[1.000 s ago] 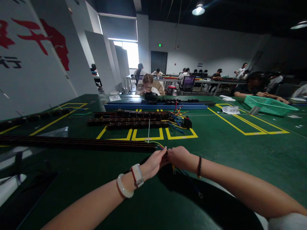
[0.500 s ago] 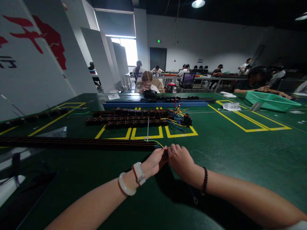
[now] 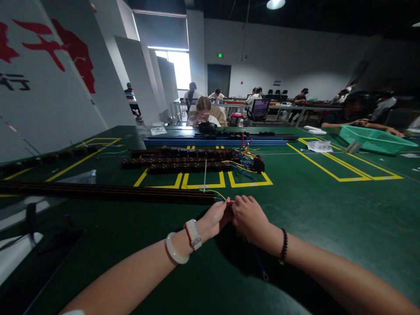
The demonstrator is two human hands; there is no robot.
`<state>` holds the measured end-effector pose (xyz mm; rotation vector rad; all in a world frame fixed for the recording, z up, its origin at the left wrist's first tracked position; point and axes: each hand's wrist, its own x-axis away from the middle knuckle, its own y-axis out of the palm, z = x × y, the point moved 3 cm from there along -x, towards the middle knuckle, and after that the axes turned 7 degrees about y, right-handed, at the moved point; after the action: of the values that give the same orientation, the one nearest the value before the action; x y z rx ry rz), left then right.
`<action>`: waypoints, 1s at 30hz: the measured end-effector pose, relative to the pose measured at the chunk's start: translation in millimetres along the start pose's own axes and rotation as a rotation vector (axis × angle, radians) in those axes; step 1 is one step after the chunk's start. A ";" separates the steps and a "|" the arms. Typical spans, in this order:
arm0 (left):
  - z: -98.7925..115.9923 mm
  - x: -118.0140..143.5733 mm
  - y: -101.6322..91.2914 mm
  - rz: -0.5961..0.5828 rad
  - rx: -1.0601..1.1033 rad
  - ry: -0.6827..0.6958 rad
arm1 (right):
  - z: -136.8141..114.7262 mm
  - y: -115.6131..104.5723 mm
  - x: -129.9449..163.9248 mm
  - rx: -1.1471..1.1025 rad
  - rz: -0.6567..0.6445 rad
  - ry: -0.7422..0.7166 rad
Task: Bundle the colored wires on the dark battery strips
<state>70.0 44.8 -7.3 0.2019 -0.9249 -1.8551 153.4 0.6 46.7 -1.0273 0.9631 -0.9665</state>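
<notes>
On the green table (image 3: 328, 218), right at the end of the long dark strip (image 3: 108, 192), the left hand (image 3: 215, 218) and the right hand (image 3: 249, 216) meet, and both pinch shut on the little bunch of wires (image 3: 226, 200) that sticks out of that strip's end. Behind the strip lies a pile of more dark strips (image 3: 183, 159) with bright wires, and behind that pile a blue rail (image 3: 213, 142) where another person (image 3: 203, 113) sits. Far off to the right of the strip stands a green basket (image 3: 374, 140).
</notes>
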 end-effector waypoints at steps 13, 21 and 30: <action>4.5 4.8 0.3 -0.002 -0.068 -0.013 | 89.8 -6.3 -64.0 -0.183 -0.097 0.262; 6.6 3.4 -3.0 0.016 -0.134 -0.048 | 82.4 37.4 -95.1 -0.155 -0.117 0.250; 5.8 2.0 0.2 -0.059 -0.031 -0.032 | 86.1 22.4 -60.8 -0.339 0.141 0.068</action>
<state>66.2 45.9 -2.6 0.1827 -0.9197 -1.9307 222.0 83.3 55.2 -1.1950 1.2686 -0.7392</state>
